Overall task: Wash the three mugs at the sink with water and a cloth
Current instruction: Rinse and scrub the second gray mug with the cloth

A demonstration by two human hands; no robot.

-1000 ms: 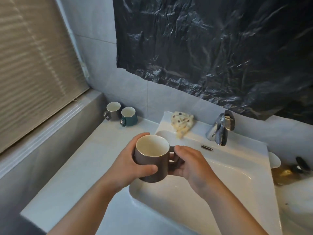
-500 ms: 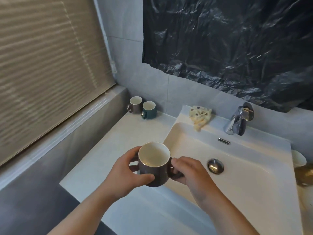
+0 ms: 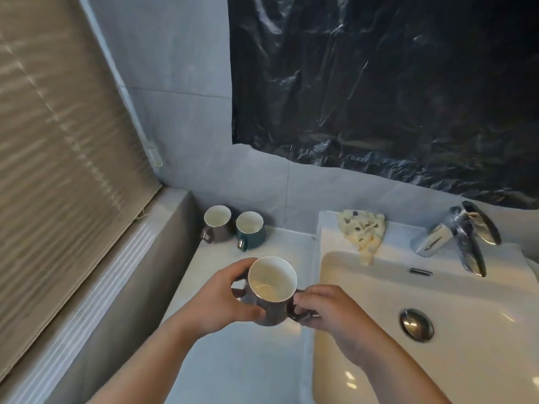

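I've got the brown mug (image 3: 272, 290) up in both hands, above the counter (image 3: 233, 368) just left of the basin (image 3: 466, 316). My left hand (image 3: 221, 298) wraps the body, thumb across the front; my right hand (image 3: 329, 313) pinches the handle. Both clamped on it, mouth tipped toward me, white inside showing.

Judging by the grip, I'm either parking this one or bringing it across to wash. No water runs from the chrome tap (image 3: 463, 240), and the spotted cloth (image 3: 363, 231) lies draped over the basin's back rim, untouched by me. To do it well I'd keep the left hand round the body, free the right for the tap lever, then take the cloth.

Room check: open counter below and ahead of the mug. The second brown mug (image 3: 217, 224) and the teal mug (image 3: 250, 230) stand side by side, nearly touching, at the back against the wall, well clear of my hands. The raised basin edge sits just right of the mug, so I'd lift over it, not slide. The drain stopper (image 3: 416, 324) is plainly visible in the bowl.
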